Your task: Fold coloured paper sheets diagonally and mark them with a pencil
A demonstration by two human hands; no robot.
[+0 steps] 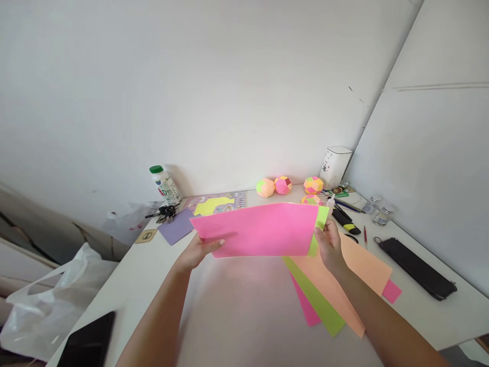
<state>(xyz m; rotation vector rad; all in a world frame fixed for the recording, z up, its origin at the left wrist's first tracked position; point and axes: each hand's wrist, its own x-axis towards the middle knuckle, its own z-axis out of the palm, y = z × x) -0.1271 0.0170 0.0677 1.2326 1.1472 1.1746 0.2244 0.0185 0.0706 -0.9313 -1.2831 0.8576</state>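
A pink sheet of paper (260,232) is held up above the white table, stretched between both hands. Behind its right end shows a strip of a lime green sheet (321,218). My left hand (200,250) grips the lower left corner, thumb on the front face and fingers behind it. My right hand (329,242) pinches the right end, where the green strip shows. Below the right forearm lie fanned sheets of peach paper (367,260), green paper (319,300) and pink paper (305,306).
Several paper polyhedra (283,185) stand by the wall near a white container (336,165). A bottle (166,184), keys (167,211) and purple paper (176,227) are at left. At right lie a utility knife (346,220), glass jars (383,215) and a black pouch (416,266). A dark phone (87,341) lies front left.
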